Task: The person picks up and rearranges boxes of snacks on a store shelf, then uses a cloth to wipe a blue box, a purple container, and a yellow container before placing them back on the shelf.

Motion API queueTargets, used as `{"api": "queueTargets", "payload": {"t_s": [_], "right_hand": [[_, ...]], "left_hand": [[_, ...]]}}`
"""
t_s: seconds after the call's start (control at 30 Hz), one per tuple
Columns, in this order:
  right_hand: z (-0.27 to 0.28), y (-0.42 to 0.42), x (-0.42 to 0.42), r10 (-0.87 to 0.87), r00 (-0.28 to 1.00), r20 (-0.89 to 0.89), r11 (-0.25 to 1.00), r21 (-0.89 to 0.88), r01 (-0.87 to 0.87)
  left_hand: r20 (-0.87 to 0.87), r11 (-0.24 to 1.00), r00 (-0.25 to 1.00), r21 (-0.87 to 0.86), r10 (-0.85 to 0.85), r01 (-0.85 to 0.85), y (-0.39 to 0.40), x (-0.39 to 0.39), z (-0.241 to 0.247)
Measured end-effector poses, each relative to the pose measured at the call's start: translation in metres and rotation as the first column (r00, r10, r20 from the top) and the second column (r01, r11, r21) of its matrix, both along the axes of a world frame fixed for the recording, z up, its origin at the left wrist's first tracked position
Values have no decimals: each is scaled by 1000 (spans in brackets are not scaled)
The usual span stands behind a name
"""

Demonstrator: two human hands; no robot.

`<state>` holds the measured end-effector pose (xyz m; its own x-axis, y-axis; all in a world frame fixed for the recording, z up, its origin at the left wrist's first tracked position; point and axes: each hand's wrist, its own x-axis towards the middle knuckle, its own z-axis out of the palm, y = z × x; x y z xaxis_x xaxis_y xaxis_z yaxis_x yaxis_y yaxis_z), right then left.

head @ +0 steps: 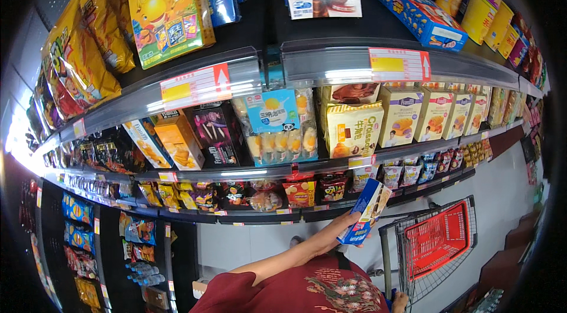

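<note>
My left hand is closed around a narrow blue snack box with pictures of biscuits on it, held tilted in front of the lower shelves. At the bottom right, my right hand is beside the lower end of the shopping cart's handle; its grip is partly hidden, and something blue is next to it. The wire cart carries a red plastic basket and stands right of my maroon, flower-patterned shirt.
Black store shelves with a clear-fronted edge curve across the view. They hold a yellow snack box, a bagged croissant pack, cookie pie boxes and small snack bags. Blue chip bags hang at lower left.
</note>
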<state>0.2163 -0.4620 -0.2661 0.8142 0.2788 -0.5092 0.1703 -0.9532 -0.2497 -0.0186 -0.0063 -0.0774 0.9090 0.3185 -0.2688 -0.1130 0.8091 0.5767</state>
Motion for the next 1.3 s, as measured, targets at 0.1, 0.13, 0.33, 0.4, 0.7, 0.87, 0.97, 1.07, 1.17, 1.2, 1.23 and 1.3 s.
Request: {"api": "queueTargets", "payload": {"t_s": [0.1, 0.13, 0.33, 0.4, 0.7, 0.87, 0.97, 1.07, 1.17, 1.2, 1.23, 1.3], "right_hand": [[-32, -4, 16, -11, 975, 224, 941, 331, -66], [-28, 12, 14, -73, 942, 328, 872, 479, -99], [165, 182, -37, -107, 838, -536, 200, 814, 546], [209, 220, -45, -25, 832, -555, 85, 828, 555], [271, 351, -102, 576, 686, 445, 118, 785, -608], [242, 361, -112, 493, 506, 708, 150, 503, -851], [243, 375, -102, 439, 522, 732, 154, 511, -846], [257, 395, -86, 369, 601, 709, 212, 565, -797], [260, 403, -65, 408, 796, 448, 294, 760, -579], [263, 403, -60, 411, 818, 403, 319, 777, -543], [260, 402, -51, 453, 827, 333, 339, 793, -505], [259, 397, -41, 490, 840, 235, 372, 815, -445]], "left_hand": [[32, 1000, 999, -30, -3, 4, 0, -2, -2], [53, 999, 999, -51, -1, 4, 0, -2, -4], [11, 999, 1000, -47, -3, 4, 1, 3, -11], [10, 1000, 1000, -14, -24, 24, 1, 9, -20], [1, 998, 998, -14, 59, -59, -9, 22, -36], [42, 997, 997, -52, 64, -62, -14, 13, -16], [-36, 992, 997, -103, 66, -69, -15, 13, -3], [-17, 994, 997, -91, -70, 68, -20, 13, -10], [-76, 987, 985, -54, -157, 153, -25, 12, 1], [-119, 983, 976, -33, -184, 181, -23, 10, 2], [-106, 980, 974, -13, -201, 201, -22, 8, 1], [-82, 970, 967, 24, -241, 244, -21, 5, -1]]}}
